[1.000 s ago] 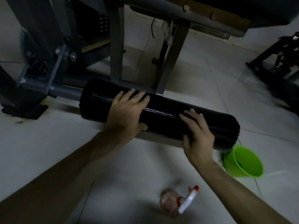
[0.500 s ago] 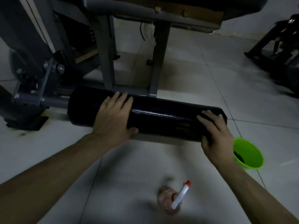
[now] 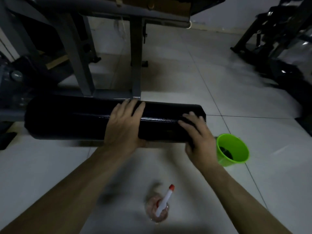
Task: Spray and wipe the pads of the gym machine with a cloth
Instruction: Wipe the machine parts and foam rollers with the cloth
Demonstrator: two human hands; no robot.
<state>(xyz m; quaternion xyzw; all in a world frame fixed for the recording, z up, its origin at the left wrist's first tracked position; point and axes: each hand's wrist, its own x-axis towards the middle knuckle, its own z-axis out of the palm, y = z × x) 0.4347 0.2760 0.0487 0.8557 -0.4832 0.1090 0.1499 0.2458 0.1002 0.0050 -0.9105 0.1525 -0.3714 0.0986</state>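
On the roller pad [image 3: 67, 119], left hand [image 3: 124, 125] and right hand [image 3: 199, 139] lie flat; neither grips anything.

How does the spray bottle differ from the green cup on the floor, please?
The spray bottle is clear with a white sprayer and red tip; the green cup is opaque. The bottle is capped by its sprayer; the cup is open, with something dark inside. The bottle sits nearer the person; the cup sits by the right end of the roller pad. Both rest on the tiled floor.
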